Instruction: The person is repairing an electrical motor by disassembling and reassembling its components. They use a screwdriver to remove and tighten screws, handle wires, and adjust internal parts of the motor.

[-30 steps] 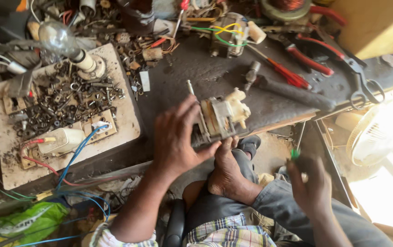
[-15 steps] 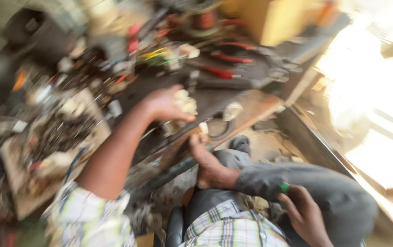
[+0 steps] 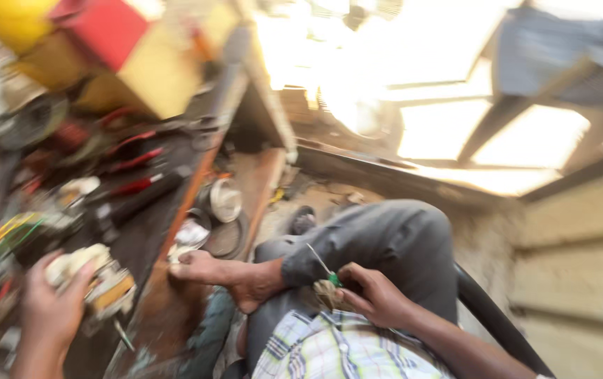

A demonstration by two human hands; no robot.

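Note:
The view is blurred by head motion. My left hand (image 3: 52,305) grips a small cream and yellow electrical part with a metal body (image 3: 94,277) on the dark workbench (image 3: 147,231) at the lower left. My right hand (image 3: 372,295) rests by my lap and holds a thin screwdriver with a green handle (image 3: 324,270), its shaft pointing up and left. A tuft of pale fibre or wire sits under that hand. My bare foot (image 3: 224,274) is propped against the bench edge, the grey trouser knee (image 3: 386,238) raised beside it.
Red-handled pliers and other tools (image 3: 129,165) lie across the bench. A yellow and red box (image 3: 112,49) stands at the back. A round white part (image 3: 224,200) lies under the bench edge. Bright window light (image 3: 400,105) fills the upper right.
The camera has swung sharply to the right, away from the tray of screws. My left hand stays on the part. My right hand with the screwdriver has come in toward my lap.

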